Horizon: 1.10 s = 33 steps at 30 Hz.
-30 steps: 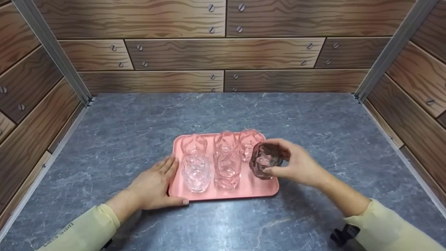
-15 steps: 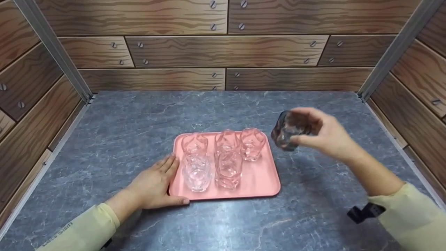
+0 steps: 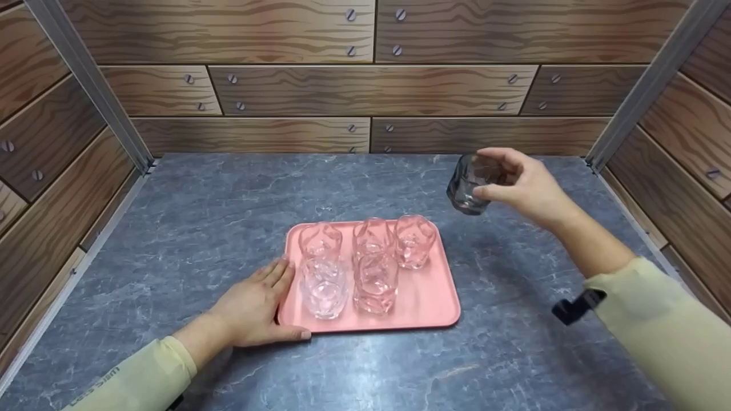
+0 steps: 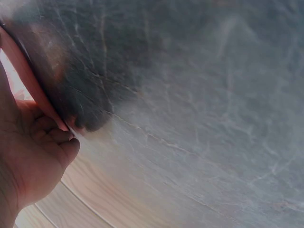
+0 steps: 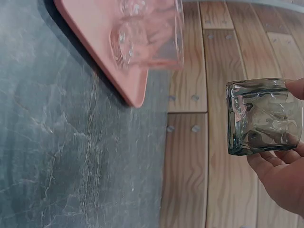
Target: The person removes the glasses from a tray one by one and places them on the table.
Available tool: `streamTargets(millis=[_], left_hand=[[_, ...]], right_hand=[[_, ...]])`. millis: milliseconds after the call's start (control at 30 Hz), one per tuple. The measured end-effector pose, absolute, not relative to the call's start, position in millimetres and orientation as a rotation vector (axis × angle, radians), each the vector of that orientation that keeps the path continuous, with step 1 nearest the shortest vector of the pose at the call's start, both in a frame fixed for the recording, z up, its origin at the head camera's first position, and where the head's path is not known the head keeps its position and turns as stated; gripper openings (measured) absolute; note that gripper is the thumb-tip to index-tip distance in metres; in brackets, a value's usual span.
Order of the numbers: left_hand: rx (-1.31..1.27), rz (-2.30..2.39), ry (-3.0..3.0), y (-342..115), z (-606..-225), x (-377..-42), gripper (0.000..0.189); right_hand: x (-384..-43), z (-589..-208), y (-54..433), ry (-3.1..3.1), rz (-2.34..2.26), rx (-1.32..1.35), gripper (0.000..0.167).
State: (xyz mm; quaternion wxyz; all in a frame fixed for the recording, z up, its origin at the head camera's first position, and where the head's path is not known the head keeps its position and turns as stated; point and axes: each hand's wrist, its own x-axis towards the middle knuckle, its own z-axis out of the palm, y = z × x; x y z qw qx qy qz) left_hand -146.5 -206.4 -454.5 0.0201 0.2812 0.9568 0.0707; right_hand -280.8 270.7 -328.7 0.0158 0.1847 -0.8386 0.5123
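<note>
The right hand [image 3: 531, 188] grips a smoky grey glass tumbler [image 3: 464, 191], thumb on the side nearer the person and fingers on the far side. The tumbler is held up off the desk [image 3: 228, 200], base lowermost, farther from the person than the left hand [image 3: 257, 311]. In the right wrist view, its thick squarish base points away from the palm, and the fingers show through the tinted wall.

The left hand rests against a pink tray [image 3: 425, 305], its fingers extended to the side edge and its thumb lying along the edge nearest the person. It is not curled round anything.

The tray lies flat on the desk, just right of the left hand and nearer the person than the right hand. Five clear glass tumblers [image 3: 376, 288] stand on it: three in the row away from the left thumb, two in the row closer to it. Of the far three, one is on the left hand's side, one in the middle and one on the right hand's side; the near two stand on the left hand's side and in the middle.

A pale yellow-green sleeve [image 3: 645, 319] covers the right forearm, with a black device [image 3: 577, 307] below the cuff. Beyond both hands rises a wood-patterned wall [image 3: 371, 91].
</note>
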Motion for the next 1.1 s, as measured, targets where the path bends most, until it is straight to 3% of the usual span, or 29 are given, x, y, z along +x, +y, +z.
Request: streamTargets(millis=[467,1100], left_hand=[[0.843,0.230,2.944,-207.1,-453.3,-146.9,0.128],[0.869,0.222,2.951,-208.7,-454.8,-147.2,0.127]], right_hand=[[-339.6,-371.4,266.1,-2.521,1.887,0.467,0.070],[-375.3,-419.6,260.4,-2.619,1.927,0.339,0.072]])
